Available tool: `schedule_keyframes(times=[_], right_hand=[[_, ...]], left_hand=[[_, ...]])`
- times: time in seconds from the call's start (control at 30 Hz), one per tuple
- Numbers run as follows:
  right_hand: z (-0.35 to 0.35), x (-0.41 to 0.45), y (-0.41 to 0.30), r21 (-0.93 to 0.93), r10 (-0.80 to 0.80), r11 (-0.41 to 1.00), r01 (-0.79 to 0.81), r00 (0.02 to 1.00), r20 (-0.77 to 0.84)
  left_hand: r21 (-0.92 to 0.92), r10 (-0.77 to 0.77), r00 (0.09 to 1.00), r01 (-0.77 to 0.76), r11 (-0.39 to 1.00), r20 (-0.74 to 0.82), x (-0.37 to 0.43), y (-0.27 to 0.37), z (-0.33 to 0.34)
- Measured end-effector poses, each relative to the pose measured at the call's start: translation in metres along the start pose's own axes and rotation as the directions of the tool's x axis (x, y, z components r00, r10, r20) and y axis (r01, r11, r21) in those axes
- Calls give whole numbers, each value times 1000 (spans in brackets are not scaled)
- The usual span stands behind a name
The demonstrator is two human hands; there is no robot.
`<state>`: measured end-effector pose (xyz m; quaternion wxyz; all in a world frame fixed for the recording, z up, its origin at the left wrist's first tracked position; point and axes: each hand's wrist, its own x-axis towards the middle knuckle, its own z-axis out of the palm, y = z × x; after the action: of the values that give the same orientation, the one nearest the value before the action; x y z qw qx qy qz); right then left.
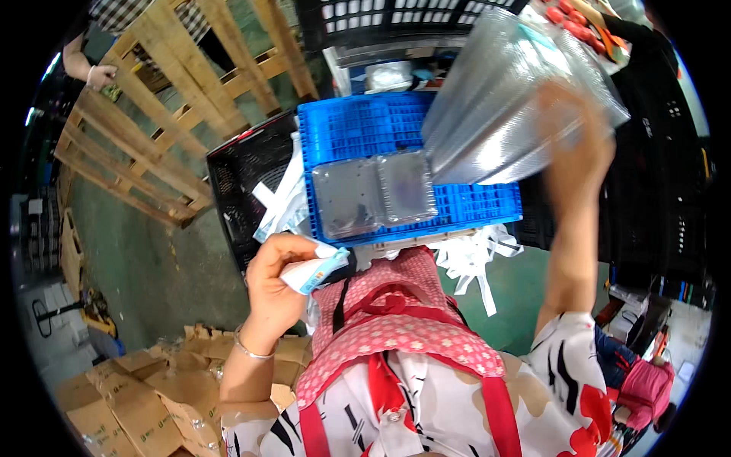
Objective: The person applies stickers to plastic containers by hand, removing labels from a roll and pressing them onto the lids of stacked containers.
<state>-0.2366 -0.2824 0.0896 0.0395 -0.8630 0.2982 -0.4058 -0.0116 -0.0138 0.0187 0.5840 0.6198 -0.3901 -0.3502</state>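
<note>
In my left hand (280, 280) is a curled strip of printed labels (317, 271), white with a light blue edge, held beside the near left corner of a blue plastic crate (360, 134). On the crate lies an open clear plastic clamshell container (348, 197), its two halves side by side. Tall nested stacks of clear plastic containers (497, 108) lean across the crate's right part. My right hand (577, 131) is blurred and lies over the right side of these stacks; whether its fingers grip one is not clear.
A black crate (228, 183) with white paper strips stands left of the blue one. More backing strips (480, 251) hang at its near edge. Wooden pallets (188, 85) stand at upper left, near another person's hand (101, 76). Cardboard boxes (137, 400) lie lower left. Red produce (574, 23) shows upper right.
</note>
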Motion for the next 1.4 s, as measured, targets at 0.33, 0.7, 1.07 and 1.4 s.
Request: schedule_keyframes(times=[0.33, 0.7, 1.07, 1.4], right_hand=[[73, -74, -116, 729, 262, 322, -604, 797, 544], [249, -136, -53, -54, 563, 553, -832, 324, 761], [198, -179, -43, -574, 731, 663, -480, 579, 361], [116, -136, -69, -314, 566, 820, -478, 760, 320]], left_hand=[[418, -162, 984, 115, 901, 79, -1, -45, -52], [335, 0, 1000, -9, 942, 28, -8, -77, -95], [296, -68, 996, 48, 954, 59, -12, -74, -97], [310, 98, 994, -109, 945, 48, 1, -51, -58]])
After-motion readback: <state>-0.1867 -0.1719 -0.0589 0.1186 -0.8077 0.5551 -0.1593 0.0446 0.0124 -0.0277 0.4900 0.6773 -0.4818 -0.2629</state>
